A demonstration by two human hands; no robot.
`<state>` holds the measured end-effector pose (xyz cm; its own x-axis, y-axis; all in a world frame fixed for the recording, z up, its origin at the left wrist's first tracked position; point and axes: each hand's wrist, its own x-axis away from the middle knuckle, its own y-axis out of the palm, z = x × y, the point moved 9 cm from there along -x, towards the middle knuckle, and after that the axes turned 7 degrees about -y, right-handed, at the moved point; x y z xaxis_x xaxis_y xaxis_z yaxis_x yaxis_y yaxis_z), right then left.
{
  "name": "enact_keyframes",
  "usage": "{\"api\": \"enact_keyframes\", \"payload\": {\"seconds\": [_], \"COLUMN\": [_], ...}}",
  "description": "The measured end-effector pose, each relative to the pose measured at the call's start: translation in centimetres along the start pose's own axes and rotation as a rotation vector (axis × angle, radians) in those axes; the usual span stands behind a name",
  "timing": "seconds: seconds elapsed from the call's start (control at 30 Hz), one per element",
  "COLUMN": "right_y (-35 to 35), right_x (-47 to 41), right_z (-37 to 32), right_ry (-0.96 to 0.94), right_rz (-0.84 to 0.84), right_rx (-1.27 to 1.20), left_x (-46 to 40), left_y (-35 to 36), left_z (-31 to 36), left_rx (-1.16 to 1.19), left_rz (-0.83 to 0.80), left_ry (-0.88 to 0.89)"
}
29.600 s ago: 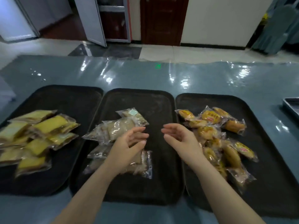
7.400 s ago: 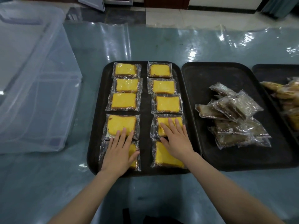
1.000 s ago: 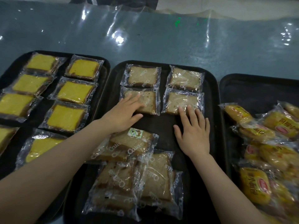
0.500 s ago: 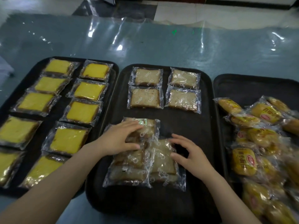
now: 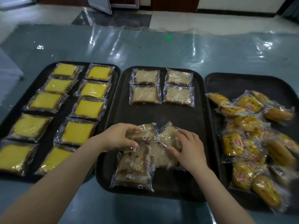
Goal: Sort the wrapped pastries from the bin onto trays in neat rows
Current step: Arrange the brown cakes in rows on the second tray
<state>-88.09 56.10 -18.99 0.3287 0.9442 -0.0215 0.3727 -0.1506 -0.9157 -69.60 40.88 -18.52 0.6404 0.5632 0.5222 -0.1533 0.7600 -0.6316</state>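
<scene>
Left hand (image 5: pixel 119 137) fingers pinch a wrapped brown slice (image 5: pixel 142 135), right hand (image 5: pixel 188 148) curls on another (image 5: pixel 168 133); both just came off row 2 to the pile (image 5: pixel 137 167) on middle tray (image 5: pixel 186 120); row 3 next

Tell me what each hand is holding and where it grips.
Left hand: a wrapped brown slice, pinched at its left end. Right hand: another slice, gripped on its right side.

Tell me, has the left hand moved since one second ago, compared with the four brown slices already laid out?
Yes. The left hand has drawn back from the four laid-out slices toward the near pile.
</scene>
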Motion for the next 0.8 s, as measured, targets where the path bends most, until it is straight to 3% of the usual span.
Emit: {"api": "enact_keyframes", "payload": {"seconds": [0.07, 0.2, 0.47, 0.63, 0.7, 0.8], "right_y": [1.1, 0.8, 1.8, 2.6, 2.8, 3.0], "right_x": [0.0, -0.4, -2.8, -4.9, -5.4, -6.3], "right_z": [0.8, 4.1, 3.9, 4.3, 4.5, 4.9], "right_ry": [0.019, 0.168, 0.062, 0.019, -0.038, -0.095], "right_rz": [-0.096, -0.07, -0.085, -0.122, -0.14, -0.161], "right_rx": [0.066, 0.117, 0.095, 0.169, 0.207, 0.248], "left_x": [0.2, 0.3, -2.0, -5.1, -6.2, -6.2], "left_y": [-0.1, -0.3, -5.1, -6.3, -7.7, -9.7], "left_z": [-0.1, 0.0, 0.5, 0.8, 0.8, 1.4], "left_rx": [0.041, 0.037, 0.148, 0.19, 0.043, -0.161], "left_rz": [-0.028, -0.034, 0.272, 0.144, 0.238, 0.532], "left_ry": [0.0, 0.024, -0.028, -0.109, -0.139, -0.167]}}
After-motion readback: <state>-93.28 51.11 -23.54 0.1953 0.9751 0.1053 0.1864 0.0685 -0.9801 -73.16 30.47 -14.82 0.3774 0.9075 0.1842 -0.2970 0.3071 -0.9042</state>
